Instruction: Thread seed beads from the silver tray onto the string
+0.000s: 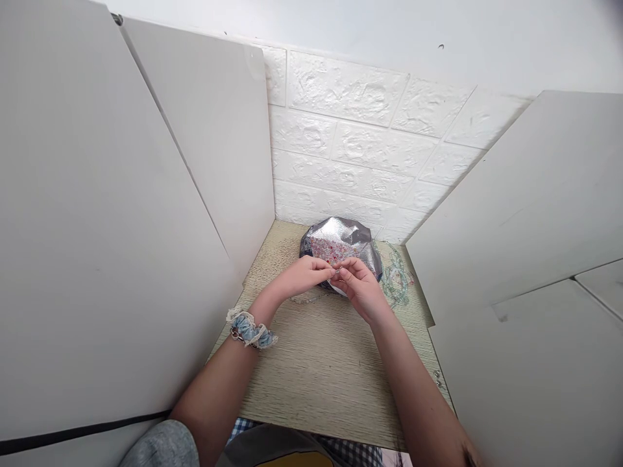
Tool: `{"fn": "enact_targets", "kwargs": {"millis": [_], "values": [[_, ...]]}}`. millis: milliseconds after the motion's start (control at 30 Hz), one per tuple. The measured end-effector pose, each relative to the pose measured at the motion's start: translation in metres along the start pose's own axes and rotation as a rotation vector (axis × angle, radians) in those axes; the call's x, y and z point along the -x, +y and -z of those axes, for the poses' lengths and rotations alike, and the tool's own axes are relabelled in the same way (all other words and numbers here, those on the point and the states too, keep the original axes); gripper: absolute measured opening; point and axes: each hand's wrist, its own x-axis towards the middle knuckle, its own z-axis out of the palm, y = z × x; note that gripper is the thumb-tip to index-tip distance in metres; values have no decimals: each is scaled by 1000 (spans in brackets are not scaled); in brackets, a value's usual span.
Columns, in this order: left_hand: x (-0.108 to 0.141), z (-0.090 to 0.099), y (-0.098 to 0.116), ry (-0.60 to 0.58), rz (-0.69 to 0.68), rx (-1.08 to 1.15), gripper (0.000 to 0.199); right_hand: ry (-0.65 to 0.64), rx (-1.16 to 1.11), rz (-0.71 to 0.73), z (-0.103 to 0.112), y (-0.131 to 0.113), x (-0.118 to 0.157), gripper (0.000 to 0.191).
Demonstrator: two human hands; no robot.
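Observation:
My left hand and my right hand meet fingertip to fingertip, both in a pinch. Whatever lies between the fingertips is too small to make out. Just behind them sits a bag with a silver lining, its mouth spread wide. Many tiny pink, red and clear beads lie inside it; my fingers hide its front part. A thin pale beaded strand rests on the table below my left hand. Right of the bag, pale green bead strands lie in a loose heap.
The wood-grain table is narrow, with a white panel at the left and another white panel at the right. A white brick-pattern wall closes the back. Small shiny bits lie by the right edge.

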Motion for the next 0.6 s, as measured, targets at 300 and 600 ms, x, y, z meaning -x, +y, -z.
{"fn": "enact_targets", "kwargs": {"millis": [300, 600], "values": [[0, 1, 0, -12, -10, -17, 40, -8, 50, -16, 0, 2, 0, 15], [1, -1, 4, 48, -16, 58, 33, -31, -188, -37, -4, 6, 0, 12]]}}
